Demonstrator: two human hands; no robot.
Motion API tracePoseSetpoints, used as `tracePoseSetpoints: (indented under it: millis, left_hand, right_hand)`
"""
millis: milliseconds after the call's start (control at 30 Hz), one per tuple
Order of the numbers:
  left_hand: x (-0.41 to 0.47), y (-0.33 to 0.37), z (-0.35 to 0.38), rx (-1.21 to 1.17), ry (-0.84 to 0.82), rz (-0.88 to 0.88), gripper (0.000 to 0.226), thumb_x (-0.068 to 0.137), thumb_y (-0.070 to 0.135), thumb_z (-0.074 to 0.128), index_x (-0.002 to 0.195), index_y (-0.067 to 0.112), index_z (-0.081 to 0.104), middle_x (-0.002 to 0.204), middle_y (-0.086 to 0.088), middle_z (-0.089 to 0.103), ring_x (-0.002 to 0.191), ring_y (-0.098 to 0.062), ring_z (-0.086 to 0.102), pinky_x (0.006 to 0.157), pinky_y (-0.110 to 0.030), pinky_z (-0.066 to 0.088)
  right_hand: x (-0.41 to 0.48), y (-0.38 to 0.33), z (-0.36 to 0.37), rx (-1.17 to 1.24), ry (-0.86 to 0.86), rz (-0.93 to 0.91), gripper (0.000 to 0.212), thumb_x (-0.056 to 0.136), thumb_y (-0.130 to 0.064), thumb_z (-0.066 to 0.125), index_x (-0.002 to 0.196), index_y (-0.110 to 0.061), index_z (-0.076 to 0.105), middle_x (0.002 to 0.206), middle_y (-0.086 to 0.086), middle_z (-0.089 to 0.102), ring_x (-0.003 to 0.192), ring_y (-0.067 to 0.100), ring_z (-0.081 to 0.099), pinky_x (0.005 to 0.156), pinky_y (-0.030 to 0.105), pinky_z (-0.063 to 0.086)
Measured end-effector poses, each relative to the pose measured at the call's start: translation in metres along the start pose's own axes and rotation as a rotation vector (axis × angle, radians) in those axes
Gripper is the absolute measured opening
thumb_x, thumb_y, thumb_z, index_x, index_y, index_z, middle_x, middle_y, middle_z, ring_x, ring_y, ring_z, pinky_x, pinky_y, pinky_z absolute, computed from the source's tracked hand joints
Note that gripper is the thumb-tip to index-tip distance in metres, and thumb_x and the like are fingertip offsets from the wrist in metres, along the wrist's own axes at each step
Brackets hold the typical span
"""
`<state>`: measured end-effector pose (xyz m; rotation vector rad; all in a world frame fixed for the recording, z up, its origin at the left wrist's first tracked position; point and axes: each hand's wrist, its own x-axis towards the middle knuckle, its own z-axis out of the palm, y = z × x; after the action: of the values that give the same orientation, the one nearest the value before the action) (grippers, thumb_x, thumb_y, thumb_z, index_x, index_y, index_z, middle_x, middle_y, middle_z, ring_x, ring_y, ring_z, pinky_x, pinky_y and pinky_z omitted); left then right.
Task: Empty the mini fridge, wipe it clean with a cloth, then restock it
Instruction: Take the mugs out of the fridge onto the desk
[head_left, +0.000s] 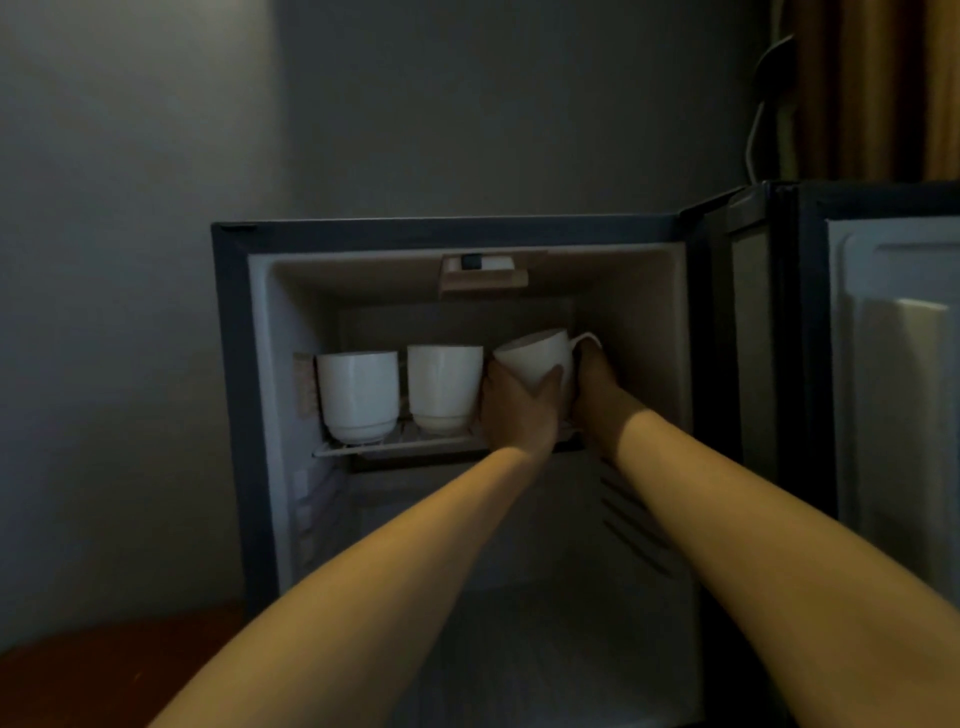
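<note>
Inside the fridge (234, 364), at the right end of the shelf (415, 447), seen from the head view: holding a white mug (535, 353) in both hands, tilted off upright. Left hand (514, 410) wrapped round the mug's body, thumb across the front. Right hand (595, 379) closed at the handle side, with fingers mostly hidden behind. Cannot tell whether lifted clear of the shelf or resting on it.

Just beside, upright on the same shelf: a middle cup (444, 387), close to the left knuckles, and a left cup (357, 395) beyond it. Door (893, 364) swung wide to the right.

Likely risks: knocking the middle cup with the left knuckles on any sideways swing; clipping the rim on the right wall; misjudging gaps in such dim light.
</note>
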<state>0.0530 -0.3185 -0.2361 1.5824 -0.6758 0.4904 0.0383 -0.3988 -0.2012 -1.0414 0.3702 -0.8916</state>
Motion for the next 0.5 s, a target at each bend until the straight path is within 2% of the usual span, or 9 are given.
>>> tracePoseSetpoints:
  millis: [133,200,333,400,500]
  left_hand:
    - [-0.0028,-0.0036,0.0043,-0.055,0.063,0.034,0.080,0.084,0.045,0.068,0.145,0.004,0.036,0.148,-0.013,0.042,0.136,-0.028,0.038,0.111,-0.038,0.031]
    - [-0.0029,-0.0039,0.0050,-0.073,0.080,0.048,0.078,0.083,0.044,0.070,0.142,0.004,0.038,0.145,-0.014,0.044,0.134,-0.028,0.041,0.110,-0.038,0.032]
    - [-0.0032,-0.0036,0.0037,-0.138,0.078,0.065,0.077,0.081,0.040,0.074,0.140,0.004,0.040,0.142,-0.013,0.047,0.132,-0.028,0.043,0.109,-0.040,0.034]
    - [-0.0046,-0.0038,0.0027,-0.172,0.074,0.058,0.079,0.079,0.038,0.076,0.141,0.006,0.039,0.143,-0.011,0.046,0.133,-0.026,0.042,0.110,-0.041,0.034]
    - [-0.0083,-0.0047,0.0021,-0.205,0.069,0.065,0.082,0.078,0.038,0.078,0.143,0.007,0.037,0.143,-0.009,0.045,0.133,-0.024,0.042,0.111,-0.042,0.035]
  right_hand:
    - [-0.0011,0.0021,-0.0006,0.000,-0.025,-0.034,0.037,0.098,-0.047,0.038,0.103,-0.018,0.060,0.122,0.013,0.062,0.113,0.036,0.056,0.098,0.048,0.043]
    - [0.0000,0.0033,-0.0005,0.015,-0.031,-0.040,0.039,0.098,-0.047,0.037,0.104,-0.017,0.061,0.124,0.016,0.061,0.113,0.036,0.056,0.099,0.049,0.043]
    - [0.0010,0.0049,-0.0013,0.032,-0.036,-0.053,0.039,0.098,-0.048,0.037,0.098,-0.018,0.061,0.116,0.012,0.063,0.105,0.033,0.058,0.098,0.047,0.043]
    - [0.0034,0.0053,-0.0012,0.038,-0.046,-0.047,0.042,0.096,-0.050,0.037,0.092,-0.017,0.062,0.118,0.014,0.064,0.105,0.034,0.058,0.100,0.049,0.043]
    - [0.0029,0.0038,-0.0009,0.045,-0.047,-0.040,0.043,0.097,-0.049,0.037,0.083,-0.017,0.061,0.107,0.014,0.065,0.098,0.033,0.059,0.096,0.046,0.046]
